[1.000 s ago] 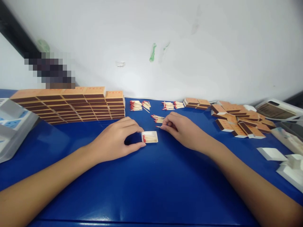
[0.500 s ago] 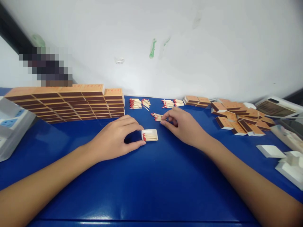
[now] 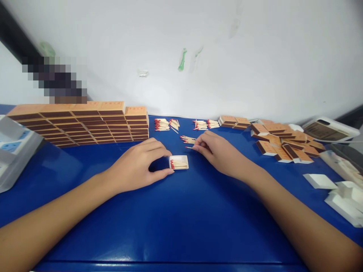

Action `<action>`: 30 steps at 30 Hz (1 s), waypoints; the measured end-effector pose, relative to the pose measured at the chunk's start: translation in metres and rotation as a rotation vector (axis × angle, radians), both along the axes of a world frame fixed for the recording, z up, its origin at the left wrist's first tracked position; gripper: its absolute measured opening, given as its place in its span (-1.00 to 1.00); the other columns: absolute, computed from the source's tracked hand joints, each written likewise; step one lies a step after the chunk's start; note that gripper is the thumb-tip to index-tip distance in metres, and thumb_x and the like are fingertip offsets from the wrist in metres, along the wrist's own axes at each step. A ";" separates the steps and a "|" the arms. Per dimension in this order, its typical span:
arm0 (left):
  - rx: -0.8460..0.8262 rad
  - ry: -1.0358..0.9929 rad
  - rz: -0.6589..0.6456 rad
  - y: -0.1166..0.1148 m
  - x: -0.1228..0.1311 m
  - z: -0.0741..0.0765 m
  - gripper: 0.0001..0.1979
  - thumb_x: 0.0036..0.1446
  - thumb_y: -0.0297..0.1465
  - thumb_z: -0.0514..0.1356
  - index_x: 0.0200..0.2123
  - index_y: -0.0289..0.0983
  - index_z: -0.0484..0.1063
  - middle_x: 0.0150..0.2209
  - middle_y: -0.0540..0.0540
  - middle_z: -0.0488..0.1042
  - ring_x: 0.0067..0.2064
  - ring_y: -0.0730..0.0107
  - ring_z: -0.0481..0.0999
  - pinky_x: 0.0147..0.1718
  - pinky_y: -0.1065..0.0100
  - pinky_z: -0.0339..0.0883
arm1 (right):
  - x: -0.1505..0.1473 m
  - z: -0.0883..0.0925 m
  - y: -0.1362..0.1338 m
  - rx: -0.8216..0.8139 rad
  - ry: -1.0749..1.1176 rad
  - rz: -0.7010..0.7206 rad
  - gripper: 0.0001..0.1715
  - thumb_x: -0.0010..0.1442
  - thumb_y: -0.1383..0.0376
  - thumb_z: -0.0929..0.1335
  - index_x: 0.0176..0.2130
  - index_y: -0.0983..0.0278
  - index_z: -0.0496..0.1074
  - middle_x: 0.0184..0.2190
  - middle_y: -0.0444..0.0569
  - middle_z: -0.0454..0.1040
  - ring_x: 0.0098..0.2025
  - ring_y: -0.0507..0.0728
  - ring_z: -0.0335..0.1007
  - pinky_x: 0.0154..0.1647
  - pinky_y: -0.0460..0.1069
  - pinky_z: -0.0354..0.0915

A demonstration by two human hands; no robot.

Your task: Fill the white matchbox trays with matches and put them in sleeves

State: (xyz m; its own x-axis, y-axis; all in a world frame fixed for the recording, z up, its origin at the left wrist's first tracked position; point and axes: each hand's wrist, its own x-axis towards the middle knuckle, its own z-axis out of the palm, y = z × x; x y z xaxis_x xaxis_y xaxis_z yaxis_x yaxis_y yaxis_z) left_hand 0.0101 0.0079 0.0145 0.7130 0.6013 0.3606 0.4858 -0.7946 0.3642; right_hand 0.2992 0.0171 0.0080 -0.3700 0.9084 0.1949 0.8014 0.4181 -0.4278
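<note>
A small white matchbox tray (image 3: 179, 163) with red-tipped matches lies on the blue table (image 3: 176, 223). My left hand (image 3: 138, 164) grips the tray's left end between thumb and fingers. My right hand (image 3: 218, 151) is just right of it, fingers pinched on a single match (image 3: 189, 147) that points left. A small heap of loose matches (image 3: 187, 139) lies right behind that hand.
A long stack of filled matchboxes (image 3: 82, 122) stands at the back left. More match piles (image 3: 167, 124) and loose matchbox sleeves (image 3: 283, 141) lie along the back and right. White empty trays (image 3: 320, 180) sit at the right edge, a grey box (image 3: 14, 151) at the left.
My right hand reached back to the match heap and has drawn a match forward toward the tray. My left hand has kept its hold on the tray.
</note>
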 end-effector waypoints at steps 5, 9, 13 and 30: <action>-0.015 0.008 0.005 0.002 0.000 -0.001 -0.76 0.36 -0.26 0.33 0.03 -0.20 0.59 -0.06 -0.11 0.62 -0.02 0.19 0.56 0.01 0.15 0.48 | 0.000 0.002 -0.002 -0.045 -0.102 -0.002 -0.78 0.51 0.27 0.26 -0.20 0.22 0.42 -0.14 0.03 0.48 -0.24 0.17 0.44 -0.21 0.04 0.29; -0.002 0.005 -0.007 0.000 0.001 0.000 -0.75 0.35 -0.27 0.33 0.04 -0.20 0.59 -0.07 -0.13 0.62 -0.01 0.16 0.56 -0.01 0.15 0.48 | -0.001 0.002 -0.005 -0.015 -0.075 0.017 -0.77 0.49 0.16 0.32 -0.21 0.22 0.43 -0.17 0.01 0.48 -0.26 0.16 0.43 -0.23 0.06 0.29; 0.000 0.000 -0.016 -0.002 0.001 0.001 -0.75 0.34 -0.28 0.34 0.05 -0.20 0.58 -0.07 -0.13 0.62 -0.02 0.15 0.56 -0.02 0.15 0.49 | -0.005 0.002 -0.008 -0.004 -0.082 -0.004 -0.78 0.43 0.15 0.38 -0.25 0.21 0.41 -0.21 0.00 0.49 -0.30 0.15 0.42 -0.27 0.07 0.28; -0.006 0.009 0.014 0.002 -0.001 0.001 -0.75 0.35 -0.27 0.34 0.03 -0.21 0.58 -0.07 -0.13 0.62 -0.02 0.17 0.55 -0.01 0.16 0.48 | -0.019 0.019 -0.023 -0.066 0.161 0.213 -0.87 0.44 0.26 0.36 -0.20 0.20 0.49 -0.26 -0.05 0.45 -0.32 0.09 0.36 -0.30 0.01 0.29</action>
